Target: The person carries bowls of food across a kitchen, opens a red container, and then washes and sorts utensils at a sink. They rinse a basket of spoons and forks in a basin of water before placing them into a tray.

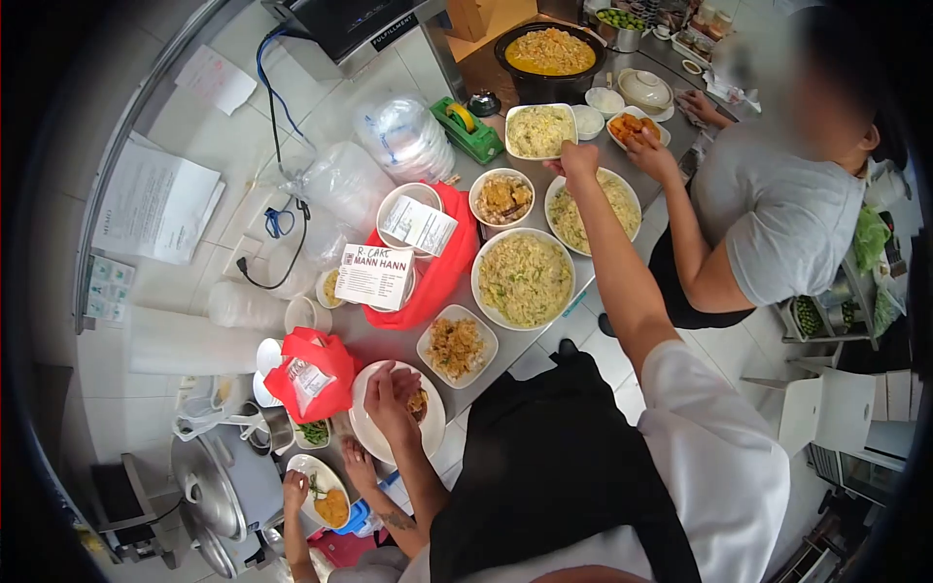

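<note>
My right hand (573,163) reaches out and grips the near edge of a square white bowl of fried rice (540,130). Under that forearm sits a round bowl of fried rice (595,211), with a larger one (523,280) to its left. My left hand (391,396) is over a white plate (374,435), its fingers loosely bent and apart, with nothing visible in them. Some brown food (418,405) on that plate is partly hidden by the hand. Close by stand a square bowl of topped rice (457,347) and a round bowl with fried pieces (502,198).
Red bags (442,277) with tubs and a receipt card (374,277) line the wall side. A co-worker in grey (748,223) touches an orange dish (635,129). Another person's hands (358,464) are around an oval plate (316,476). A dark pot (549,58) stands at the back.
</note>
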A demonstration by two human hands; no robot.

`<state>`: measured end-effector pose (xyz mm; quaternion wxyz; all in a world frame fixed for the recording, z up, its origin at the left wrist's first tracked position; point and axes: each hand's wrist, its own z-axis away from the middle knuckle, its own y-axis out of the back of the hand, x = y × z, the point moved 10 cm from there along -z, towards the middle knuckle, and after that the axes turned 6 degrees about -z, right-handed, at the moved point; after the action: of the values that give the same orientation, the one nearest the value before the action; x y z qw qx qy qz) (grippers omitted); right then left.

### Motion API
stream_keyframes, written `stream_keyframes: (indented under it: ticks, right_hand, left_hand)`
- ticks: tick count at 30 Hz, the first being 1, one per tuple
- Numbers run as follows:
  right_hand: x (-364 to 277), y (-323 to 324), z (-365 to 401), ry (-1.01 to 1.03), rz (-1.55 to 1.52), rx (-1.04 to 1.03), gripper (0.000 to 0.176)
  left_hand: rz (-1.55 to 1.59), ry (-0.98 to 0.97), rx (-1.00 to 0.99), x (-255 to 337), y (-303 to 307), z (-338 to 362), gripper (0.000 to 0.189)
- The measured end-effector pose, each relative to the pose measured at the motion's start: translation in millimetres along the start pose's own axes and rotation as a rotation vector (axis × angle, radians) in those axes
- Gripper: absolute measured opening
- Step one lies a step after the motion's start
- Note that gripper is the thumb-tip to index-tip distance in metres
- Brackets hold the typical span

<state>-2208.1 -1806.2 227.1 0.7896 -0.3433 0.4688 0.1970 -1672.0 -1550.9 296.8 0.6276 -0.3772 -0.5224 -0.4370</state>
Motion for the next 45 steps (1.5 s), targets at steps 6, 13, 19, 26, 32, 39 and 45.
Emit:
stream_keyframes:
  ticks: [6, 13, 19, 26, 32, 39, 45]
  right_hand:
    - [45.2, -13.9, -59.9, -0.158, 0.101, 0.104, 0.027]
    - [114.9, -19.1, -63.9, -0.449, -0.136, 0.251, 0.027]
    - [111.7, -29.2, -66.0, -0.43, -0.2, 0.277, 0.037]
    - [8.4, -17.6, 41.4, -0.044, -0.036, 0.099, 0.035]
    - [-9.5, -14.7, 249.0, -0.025, 0.09, -0.535, 0.015]
    - [152.5, 49.8, 481.3, -0.696, 0.407, -1.282, 0.018]
    - [206.6, 145.3, 610.7, -0.901, 0.856, -1.828, 0.018]
  left_hand:
    - [0.0, 0.053, 0.142, -19.7, 33.7, 22.9, 0.025]
    - [0.032, 0.065, 0.101, -23.5, 32.1, 18.7, 0.024]
    - [0.074, 0.04, 0.028, -20.4, 29.3, 8.2, 0.023]
    - [0.085, 0.019, 0.025, -10.3, 26.9, 3.4, 0.022]
    - [0.115, -0.037, 0.007, -2.7, 27.7, 25.7, 0.022]
    - [0.155, -0.137, 0.264, -8.8, 61.2, 150.2, 0.022]
    - [-0.03, -0.024, 0.409, -41.8, 67.7, 295.6, 0.02]
